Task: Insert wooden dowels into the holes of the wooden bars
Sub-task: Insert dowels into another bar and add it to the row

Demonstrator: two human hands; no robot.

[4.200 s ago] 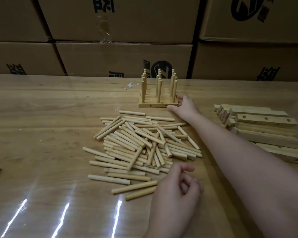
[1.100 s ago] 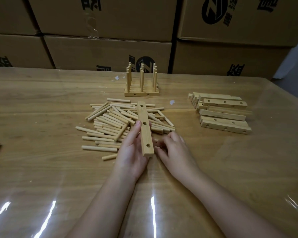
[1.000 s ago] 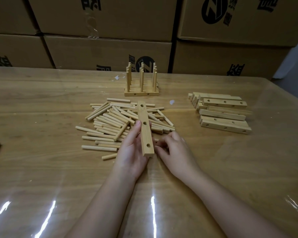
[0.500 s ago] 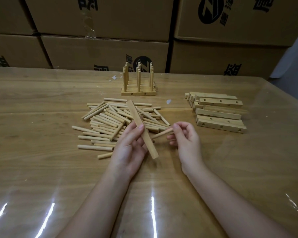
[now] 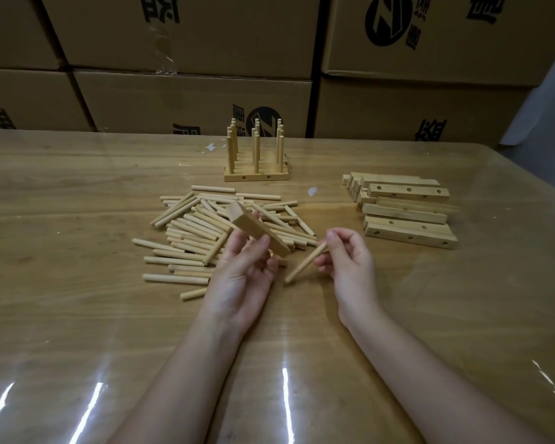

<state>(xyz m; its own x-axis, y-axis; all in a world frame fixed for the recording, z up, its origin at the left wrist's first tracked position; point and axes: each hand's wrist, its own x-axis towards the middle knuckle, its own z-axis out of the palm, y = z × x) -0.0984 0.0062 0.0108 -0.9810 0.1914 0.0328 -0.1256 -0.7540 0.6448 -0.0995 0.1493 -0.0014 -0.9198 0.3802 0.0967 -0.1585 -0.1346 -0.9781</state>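
Tilted up since a moment ago, the bar (image 5: pixel 257 230) is held in the grip of the left hand (image 5: pixel 241 277) over the near edge of the pile (image 5: pixel 189 232), its holes out of view. Just right of the pile, the right hand (image 5: pixel 350 264) pinches a dowel (image 5: pixel 305 262), its tip just short of the bar. This looks like the first insertion: next, turn a hole toward the dowel's tip and line them up.

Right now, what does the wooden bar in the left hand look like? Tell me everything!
The wooden bar is long, pale and square-edged, plain light wood. The left hand grips it around the middle with curled fingers, holding it tilted above the dowel pile. No holes show on the faces in view, and no dowel is in it.
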